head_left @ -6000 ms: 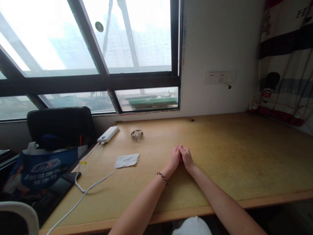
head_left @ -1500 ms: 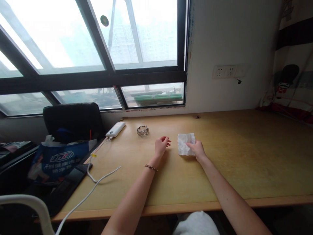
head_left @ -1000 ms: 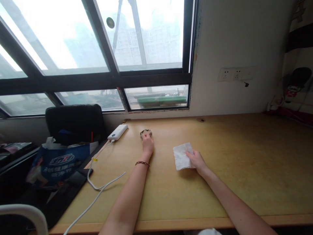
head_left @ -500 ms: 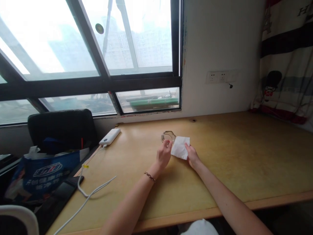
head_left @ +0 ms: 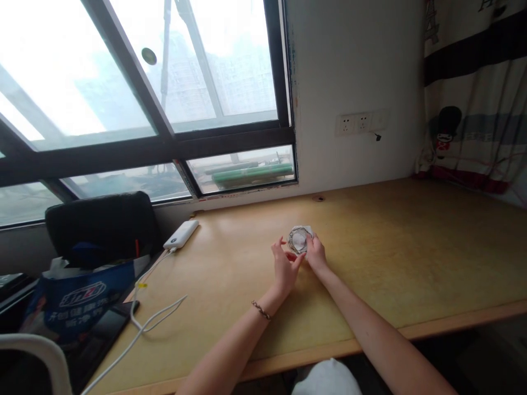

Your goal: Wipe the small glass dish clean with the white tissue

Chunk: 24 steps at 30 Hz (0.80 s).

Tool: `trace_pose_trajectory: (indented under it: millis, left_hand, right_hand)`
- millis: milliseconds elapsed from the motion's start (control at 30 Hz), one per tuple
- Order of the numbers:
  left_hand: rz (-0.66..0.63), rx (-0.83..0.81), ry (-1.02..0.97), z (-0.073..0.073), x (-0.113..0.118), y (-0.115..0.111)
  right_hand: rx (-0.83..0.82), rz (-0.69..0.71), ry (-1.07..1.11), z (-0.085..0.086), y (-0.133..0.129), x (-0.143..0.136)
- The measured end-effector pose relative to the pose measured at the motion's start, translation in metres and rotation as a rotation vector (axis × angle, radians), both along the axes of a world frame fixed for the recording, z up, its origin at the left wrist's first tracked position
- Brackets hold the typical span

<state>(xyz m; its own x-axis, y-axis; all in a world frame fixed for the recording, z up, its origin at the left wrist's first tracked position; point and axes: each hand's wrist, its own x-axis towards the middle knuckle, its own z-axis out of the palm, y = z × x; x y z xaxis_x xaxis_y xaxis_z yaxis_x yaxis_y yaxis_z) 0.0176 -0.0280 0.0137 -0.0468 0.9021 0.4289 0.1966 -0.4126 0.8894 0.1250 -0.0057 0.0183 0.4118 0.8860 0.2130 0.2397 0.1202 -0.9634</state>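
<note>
A small, clear, many-sided glass dish, like an ashtray, is in front of me over the middle of the table. A white tissue lies behind it and shows past its upper right edge. My right hand grips the dish and tissue together from the right, thumb on the near side. At the lower left of the dish is my left hand, its fingers spread apart and its thumb tip close to the rim. Whether that thumb touches the glass, I cannot tell.
On the wooden table, a white power bank lies at the left with a white cable running from it. A black chair holding a blue bag stands beyond the left edge. The window and wall sockets are behind.
The glass dish has come in front of the tissue and into my right hand's grip. My left hand has let its fingers spread. The view has turned slightly right.
</note>
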Motion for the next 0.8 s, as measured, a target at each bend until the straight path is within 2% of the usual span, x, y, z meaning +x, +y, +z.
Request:
trace_pose_trajectory:
  millis: [133, 233, 333, 433, 533, 600, 800]
  left_hand:
    - [-0.246, -0.277, -0.246, 0.0, 0.009, 0.007]
    - [-0.419, -0.494, -0.406, 0.004, 0.001, 0.007]
    - [-0.513, -0.59, -0.5, 0.008, -0.01, 0.004]
    - [-0.49, -0.582, -0.546, 0.009, -0.015, 0.002]
    - [-0.377, -0.542, -0.552, 0.008, -0.016, 0.005]
    - [-0.316, -0.511, -0.537, 0.008, -0.018, 0.008]
    - [-0.244, -0.393, -0.505, 0.01, -0.023, 0.008]
  right_hand:
    - [-0.001, -0.04, -0.138, 0.001, 0.001, 0.009]
    - [0.024, 0.037, -0.169, 0.002, 0.0, 0.011]
    - [0.031, 0.14, -0.115, 0.004, -0.001, 0.009]
    - [-0.046, 0.19, 0.079, 0.003, -0.001, 0.009]
    - [-0.108, 0.317, 0.415, 0.002, 0.0, 0.01]
    - [-0.123, 0.389, 0.558, 0.002, 0.0, 0.01]
    - [-0.091, 0.472, 0.596, 0.001, -0.007, 0.001]
